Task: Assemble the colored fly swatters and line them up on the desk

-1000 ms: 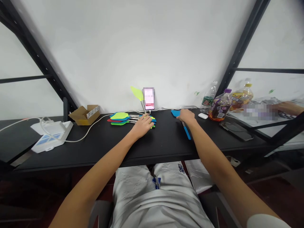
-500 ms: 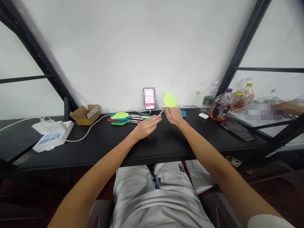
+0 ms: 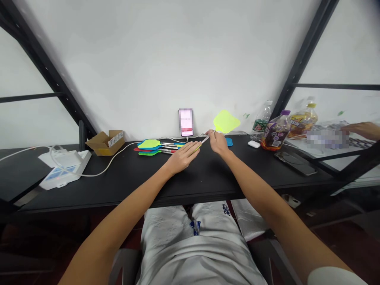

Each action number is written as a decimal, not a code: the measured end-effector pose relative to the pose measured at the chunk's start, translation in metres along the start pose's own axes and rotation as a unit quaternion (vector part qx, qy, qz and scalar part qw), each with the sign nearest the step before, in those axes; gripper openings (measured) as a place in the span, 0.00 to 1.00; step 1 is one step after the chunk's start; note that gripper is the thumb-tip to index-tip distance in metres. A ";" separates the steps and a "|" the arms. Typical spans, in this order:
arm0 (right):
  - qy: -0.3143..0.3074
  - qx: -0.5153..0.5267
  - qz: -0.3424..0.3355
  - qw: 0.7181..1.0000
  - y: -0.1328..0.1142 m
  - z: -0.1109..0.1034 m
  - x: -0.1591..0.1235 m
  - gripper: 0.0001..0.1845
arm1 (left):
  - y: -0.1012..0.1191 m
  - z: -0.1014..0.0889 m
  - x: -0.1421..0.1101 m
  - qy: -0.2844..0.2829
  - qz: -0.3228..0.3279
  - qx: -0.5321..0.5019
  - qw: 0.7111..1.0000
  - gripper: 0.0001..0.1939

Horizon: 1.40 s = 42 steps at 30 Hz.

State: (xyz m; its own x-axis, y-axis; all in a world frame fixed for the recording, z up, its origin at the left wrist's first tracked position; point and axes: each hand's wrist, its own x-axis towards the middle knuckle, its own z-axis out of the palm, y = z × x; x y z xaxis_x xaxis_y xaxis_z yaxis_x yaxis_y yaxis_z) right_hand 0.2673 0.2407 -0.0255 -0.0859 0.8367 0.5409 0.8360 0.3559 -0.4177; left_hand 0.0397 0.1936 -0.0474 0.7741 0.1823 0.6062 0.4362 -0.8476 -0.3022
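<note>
A yellow-green fly swatter (image 3: 226,121) with a thin metal rod slants up to the right above the black desk. My left hand (image 3: 181,157) is closed on its handle end, fingers straight and pressed together along it. My right hand (image 3: 219,143) pinches the rod just below the swatter's flat head. To the left of my left hand lies a pile of fly swatters (image 3: 150,145) with green, blue and red heads, their metal rods pointing right. Part of a blue flat piece (image 3: 229,141) shows behind my right hand.
A phone (image 3: 186,122) leans on the wall, plugged into a cable. Left are an open cardboard box (image 3: 107,144) and a white power strip (image 3: 63,174). Right stand bottles (image 3: 276,132), a white case (image 3: 254,144) and a dark phone (image 3: 296,163). Another person's hand (image 3: 363,130) shows beyond the frame.
The swatter's head has swung right and now shows more of its flat face. More of the metal rod is visible between my hands. My right hand has shifted slightly right.
</note>
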 end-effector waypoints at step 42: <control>0.083 -0.057 -0.084 0.991 -0.006 -0.006 -0.005 0.24 | 0.003 0.009 -0.010 -0.028 -0.331 0.054 0.942 0.12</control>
State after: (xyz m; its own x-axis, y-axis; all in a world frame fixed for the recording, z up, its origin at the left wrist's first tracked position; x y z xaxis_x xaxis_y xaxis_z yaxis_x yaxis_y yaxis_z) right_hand 0.2663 0.2322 -0.0213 -0.1467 0.6860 0.7126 0.8742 0.4270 -0.2311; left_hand 0.0376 0.1936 -0.0610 0.3374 0.6811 0.6498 0.8733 -0.4842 0.0540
